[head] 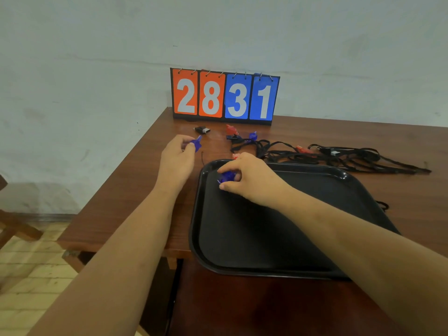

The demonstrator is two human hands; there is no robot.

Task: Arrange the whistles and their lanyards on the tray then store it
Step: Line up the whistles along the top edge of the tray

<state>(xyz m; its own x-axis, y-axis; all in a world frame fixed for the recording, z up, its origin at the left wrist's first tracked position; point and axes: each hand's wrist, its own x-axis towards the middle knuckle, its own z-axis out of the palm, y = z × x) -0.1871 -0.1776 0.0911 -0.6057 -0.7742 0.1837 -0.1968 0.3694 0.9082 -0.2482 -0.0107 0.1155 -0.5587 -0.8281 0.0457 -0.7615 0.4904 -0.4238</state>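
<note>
Blue plastic shows between the curled fingertips of the right hand (247,177). They pinch a blue whistle (226,177) low over the far left corner of the tray (194,229), either touching its floor or just above it; I cannot tell which. The left hand (178,155), out over the table (135,190) just left of the tray, pinches a second blue whistle (196,144) between thumb and fingers, clear of the wood. Beyond the hands, a black whistle (202,130), a red whistle (230,129) and a third blue whistle (252,136) lie loose on the table in front of the scoreboard (225,95). The black lanyards (351,157) sprawl in a tangle along the tray's far edge, with more red pieces among the cords. The tray's floor looks bare apart from what the right hand holds, so I judge the work barely begun. Two whistles are in hand, the rest and all the lanyards are yet to be laid out, and storing the tray comes last.
</note>
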